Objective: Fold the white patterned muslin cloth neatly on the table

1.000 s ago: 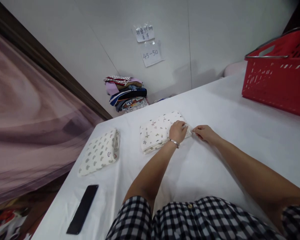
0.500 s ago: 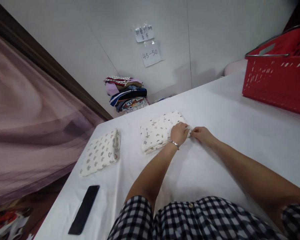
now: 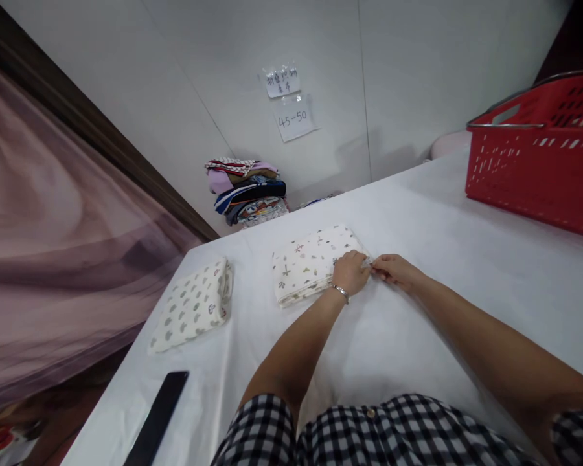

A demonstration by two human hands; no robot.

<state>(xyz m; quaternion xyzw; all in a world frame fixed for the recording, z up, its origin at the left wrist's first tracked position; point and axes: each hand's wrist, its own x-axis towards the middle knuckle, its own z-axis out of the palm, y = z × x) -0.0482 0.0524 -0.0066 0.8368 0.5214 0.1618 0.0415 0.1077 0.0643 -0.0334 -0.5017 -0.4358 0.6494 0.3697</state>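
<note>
A folded white cloth printed with small plant motifs lies on the white table, its layered edge facing me. My left hand, with a silver bracelet at the wrist, rests on the cloth's right end, fingers curled over the corner. Just beside it, my right hand pinches the cloth's right corner between thumb and fingers. The pinched corner is small and partly hidden by the fingers. To the left sits a second folded cloth, white with grey rounded motifs and a few reddish ones.
A black phone-like slab lies at the table's near left. On the far right stands a red plastic basket with a metal handle. Folded fabrics are stacked beyond the table's back edge, below paper signs. A pinkish curtain hangs at left.
The view has tilted slightly upward, so everything sits a little lower in the picture. Both hands stay at the cloth's right corner, with only slight finger movement.
</note>
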